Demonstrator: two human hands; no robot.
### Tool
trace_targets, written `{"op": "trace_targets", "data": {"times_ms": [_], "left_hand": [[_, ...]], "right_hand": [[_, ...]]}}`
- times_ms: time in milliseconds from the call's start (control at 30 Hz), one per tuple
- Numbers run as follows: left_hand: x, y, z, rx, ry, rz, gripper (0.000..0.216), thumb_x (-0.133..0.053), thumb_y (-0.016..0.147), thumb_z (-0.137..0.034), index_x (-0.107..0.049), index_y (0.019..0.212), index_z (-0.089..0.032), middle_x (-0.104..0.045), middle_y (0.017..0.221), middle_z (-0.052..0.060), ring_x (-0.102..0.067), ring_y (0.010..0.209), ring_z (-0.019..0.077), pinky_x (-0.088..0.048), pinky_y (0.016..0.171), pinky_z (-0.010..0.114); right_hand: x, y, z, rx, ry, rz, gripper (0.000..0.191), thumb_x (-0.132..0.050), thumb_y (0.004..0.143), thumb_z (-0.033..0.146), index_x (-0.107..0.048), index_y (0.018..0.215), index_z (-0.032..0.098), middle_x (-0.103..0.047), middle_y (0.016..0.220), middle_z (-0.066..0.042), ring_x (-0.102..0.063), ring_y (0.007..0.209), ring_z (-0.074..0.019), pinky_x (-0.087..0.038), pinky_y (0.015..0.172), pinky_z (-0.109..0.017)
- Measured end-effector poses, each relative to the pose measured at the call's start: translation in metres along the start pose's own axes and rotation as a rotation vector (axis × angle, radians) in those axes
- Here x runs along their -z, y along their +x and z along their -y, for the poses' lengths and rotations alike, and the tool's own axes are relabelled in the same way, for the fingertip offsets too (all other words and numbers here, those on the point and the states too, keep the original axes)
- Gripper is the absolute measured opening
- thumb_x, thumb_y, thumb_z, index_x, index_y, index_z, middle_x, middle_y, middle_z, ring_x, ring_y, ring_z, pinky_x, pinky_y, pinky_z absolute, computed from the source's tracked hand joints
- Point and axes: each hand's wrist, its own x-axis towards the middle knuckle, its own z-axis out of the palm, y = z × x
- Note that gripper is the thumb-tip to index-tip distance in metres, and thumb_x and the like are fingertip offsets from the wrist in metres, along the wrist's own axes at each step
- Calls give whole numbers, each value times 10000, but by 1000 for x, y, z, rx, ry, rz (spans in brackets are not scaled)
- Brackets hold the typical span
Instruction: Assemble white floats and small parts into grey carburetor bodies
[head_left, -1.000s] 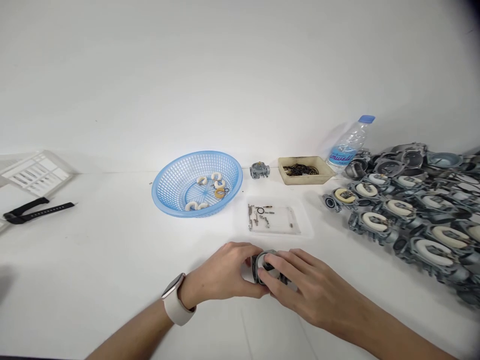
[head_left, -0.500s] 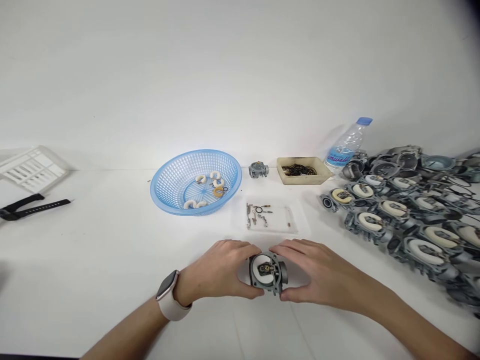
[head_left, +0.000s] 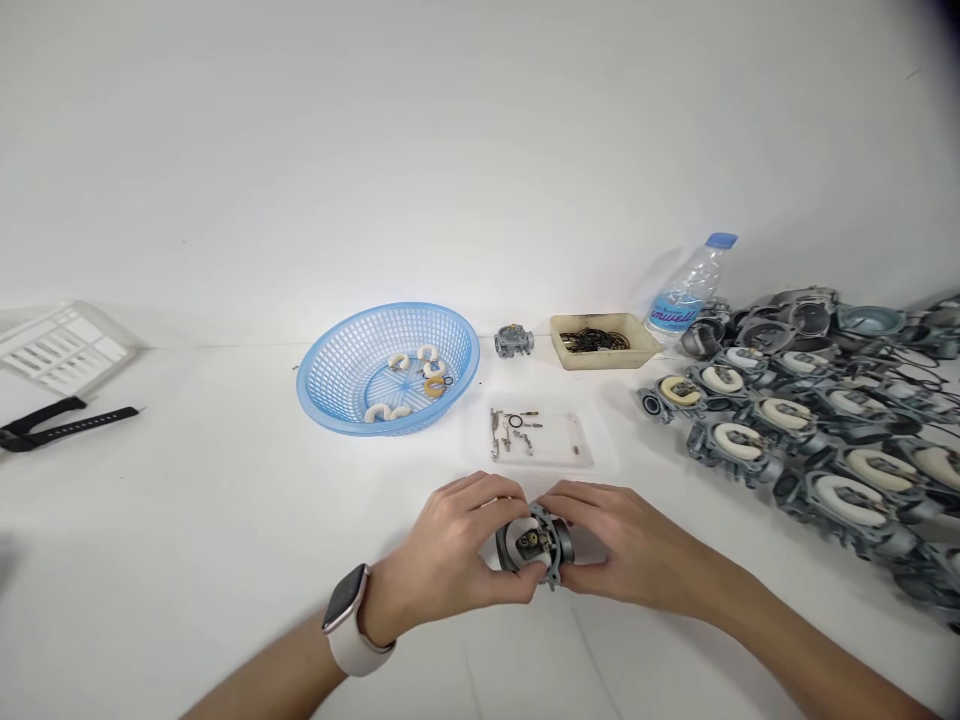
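Observation:
A grey metal carburetor (head_left: 564, 545) stands on the table close to me, its open side facing up. Inside it sits a white C-shaped float (head_left: 516, 543) around brass parts. My left hand (head_left: 471, 540) pinches the float, thumb at its near end and fingertips at its far end, partly covering it. Wrapped around the right side of the carburetor body, my right hand (head_left: 626, 545) steadies it with thumb in front and fingers behind. Beyond the hands lies a clear flat bag (head_left: 551, 445) with small metal parts and a black ring on it.
A blue basket (head_left: 315, 400) holds several floats. Behind are another carburetor (head_left: 514, 341), a cream tray (head_left: 645, 350) of black rings and a plastic bottle (head_left: 679, 300). Many carburetors (head_left: 795, 415) crowd the right side. At left lie a black strap (head_left: 82, 420) and a white slotted tray (head_left: 71, 345).
My left hand has shifted slightly right and inward, its thumb and fingers moving from the carburetor's outer edge onto the float. The right hand keeps its hold on the body.

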Motion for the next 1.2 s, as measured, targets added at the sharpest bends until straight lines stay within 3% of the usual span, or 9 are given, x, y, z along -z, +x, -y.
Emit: {"op": "trace_targets", "data": {"times_ms": [133, 367, 500, 700, 767, 867, 1033, 1200], "left_hand": [[-2, -1, 1, -13, 53, 0, 404, -820, 730, -351, -671, 1071, -193, -716, 1068, 53, -677, 877, 212, -572, 783, 345], [-6, 0, -3, -23, 80, -38, 290, -769, 784, -331, -672, 1019, -190, -722, 1005, 50, -666, 811, 190, -565, 731, 328], [-6, 0, -4, -14, 120, 16, 247, -766, 800, -335, -671, 986, -203, -722, 1024, 40, -684, 825, 197, -555, 741, 331], [-6, -3, 0, -13, 192, 81, 304, -718, 848, -400, -664, 1071, -200, -719, 852, 12, -694, 702, 192, -524, 652, 323], [-7, -5, 2, -30, 214, 74, 318, -697, 859, -411, -659, 1090, -196, -720, 838, 16, -701, 697, 196, -531, 656, 327], [-10, -7, 5, -56, 234, 56, 374, -684, 856, -470, -654, 1104, -190, -718, 811, 23, -709, 701, 206, -542, 671, 335], [-17, -9, 10, -63, 242, 24, 446, -677, 838, -551, -645, 1100, -192, -703, 760, 22, -697, 668, 204, -531, 644, 322], [-20, -10, 14, -83, 259, 31, 464, -658, 838, -598, -641, 1068, -196, -679, 710, 10, -669, 609, 190, -494, 590, 302]], "right_hand": [[-1, 0, 0, 31, -15, -34, 290, -693, 799, 203, -661, 1087, 223, -701, 1013, -48, -671, 859, -224, -540, 765, -321], [0, 1, 1, 14, 10, -7, 326, -677, 777, 154, -659, 1096, 220, -701, 1023, -46, -669, 871, -227, -534, 776, -321], [2, 2, 4, -12, -2, 31, 347, -690, 773, 150, -659, 1110, 226, -694, 1031, -34, -663, 892, -224, -520, 777, -318], [44, 7, 7, -80, -65, 229, 375, -739, 858, 443, -674, 1197, 298, -715, 1070, -11, -674, 914, -243, -499, 745, -326], [64, 20, 4, -68, -118, 229, 375, -667, 916, 460, -662, 1259, 306, -721, 1121, -23, -679, 942, -251, -498, 776, -336], [77, 58, -2, 13, -234, 129, 289, -507, 998, 313, -681, 1222, 258, -722, 1151, -57, -673, 976, -257, -482, 811, -351], [54, 119, -18, 113, -271, 187, 259, -549, 831, 70, -718, 973, 205, -747, 1031, -51, -676, 928, -236, -468, 799, -314], [35, 131, -31, 115, -274, 224, 260, -541, 780, 55, -666, 955, 199, -740, 983, -40, -664, 844, -216, -455, 719, -285]]}}
